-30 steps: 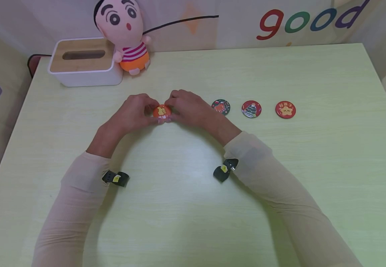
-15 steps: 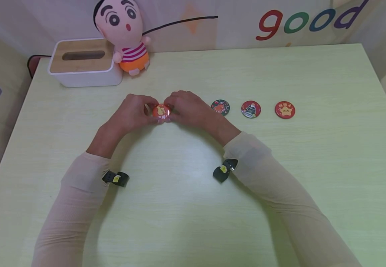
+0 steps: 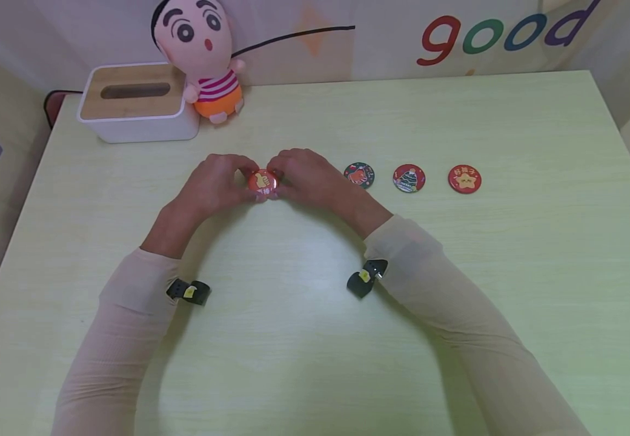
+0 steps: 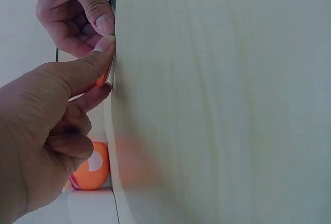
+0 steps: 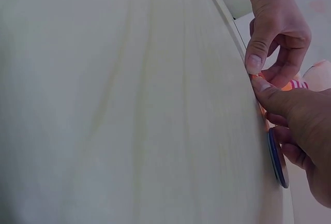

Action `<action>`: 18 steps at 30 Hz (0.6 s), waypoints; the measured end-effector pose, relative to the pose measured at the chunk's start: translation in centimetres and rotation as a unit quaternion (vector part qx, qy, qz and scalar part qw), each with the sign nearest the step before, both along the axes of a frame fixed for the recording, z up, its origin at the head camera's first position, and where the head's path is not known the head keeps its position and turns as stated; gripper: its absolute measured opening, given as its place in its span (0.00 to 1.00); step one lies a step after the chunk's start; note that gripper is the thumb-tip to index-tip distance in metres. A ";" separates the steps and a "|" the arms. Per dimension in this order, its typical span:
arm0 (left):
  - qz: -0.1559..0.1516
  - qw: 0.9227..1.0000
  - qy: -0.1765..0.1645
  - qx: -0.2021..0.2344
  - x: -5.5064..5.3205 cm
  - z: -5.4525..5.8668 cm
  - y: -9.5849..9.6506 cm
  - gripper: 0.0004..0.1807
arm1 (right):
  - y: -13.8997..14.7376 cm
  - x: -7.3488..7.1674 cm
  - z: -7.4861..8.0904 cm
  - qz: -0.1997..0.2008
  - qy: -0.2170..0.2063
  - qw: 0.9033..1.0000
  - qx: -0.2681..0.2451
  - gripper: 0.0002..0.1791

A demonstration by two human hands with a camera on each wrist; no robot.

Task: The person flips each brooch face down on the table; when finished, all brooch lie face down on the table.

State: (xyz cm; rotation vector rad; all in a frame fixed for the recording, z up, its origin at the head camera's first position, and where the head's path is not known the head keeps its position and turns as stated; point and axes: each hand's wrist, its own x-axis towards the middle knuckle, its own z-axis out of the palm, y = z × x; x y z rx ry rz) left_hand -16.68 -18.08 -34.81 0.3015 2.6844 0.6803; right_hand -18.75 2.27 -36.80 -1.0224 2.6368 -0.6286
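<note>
Red thumbs-up badge [image 3: 263,181]: L hand [image 3: 215,184] & R hand [image 3: 311,177] ea. pinching it; Xmas-tree badge [image 3: 409,178] to R on counter [image 3: 293,315].

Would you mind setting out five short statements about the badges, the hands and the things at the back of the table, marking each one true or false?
1. The left hand and the right hand both hold the red thumbs-up badge. True.
2. The rightmost badge shows a Christmas tree. False: the star badge is rightmost, and the tree badge lies to its left.
3. A plush doll is beside the tissue box. True.
4. The coloured letters on the backdrop spell "hello". False: they spell "good".
5. Four round badges are visible in the head view. True.
</note>
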 end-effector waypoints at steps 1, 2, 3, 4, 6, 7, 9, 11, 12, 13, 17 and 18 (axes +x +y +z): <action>0.001 1.000 -0.001 -0.002 0.0 0.0 0.0 0.29 | 0.0 0.0 0.0 0.001 0.003 1.000 0.001 0.26; 0.003 1.000 -0.002 -0.003 0.0 0.0 0.0 0.29 | 0.0 0.0 0.0 0.001 0.006 1.000 0.002 0.26; 0.004 1.000 -0.002 -0.004 0.0 0.0 0.0 0.29 | 0.0 0.0 0.0 0.001 0.009 1.000 0.004 0.26; 0.003 1.000 -0.002 -0.004 0.0 0.0 0.0 0.29 | 0.0 0.0 0.1 0.001 0.011 1.000 0.004 0.26; 0.002 1.000 -0.001 -0.006 0.0 0.1 0.0 0.29 | 0.0 0.0 0.0 0.000 0.014 1.000 0.006 0.26; 0.002 1.000 -0.001 -0.007 0.0 0.1 0.0 0.29 | 0.0 0.1 0.0 -0.001 0.013 1.000 0.007 0.26; 0.000 1.000 0.000 -0.009 0.0 0.1 0.1 0.30 | -0.1 0.1 0.1 -0.005 0.009 1.000 0.009 0.25; 0.001 1.000 -0.001 -0.011 0.0 0.2 0.1 0.30 | -0.1 0.1 0.1 -0.008 0.001 1.000 0.011 0.25; -0.001 1.000 -0.001 -0.012 0.0 0.2 0.1 0.30 | -0.1 0.1 0.1 -0.010 -0.003 1.000 0.012 0.25; -0.002 1.000 -0.001 -0.012 0.0 0.2 0.1 0.30 | -0.1 0.1 0.1 -0.012 -0.006 1.000 0.013 0.25; -0.005 1.000 -0.001 -0.010 0.0 0.2 0.1 0.29 | -0.2 0.1 0.1 -0.015 -0.011 1.000 0.018 0.26; -0.006 1.000 -0.001 -0.010 0.0 0.2 0.1 0.29 | -0.2 0.1 0.1 -0.015 -0.009 1.000 0.019 0.26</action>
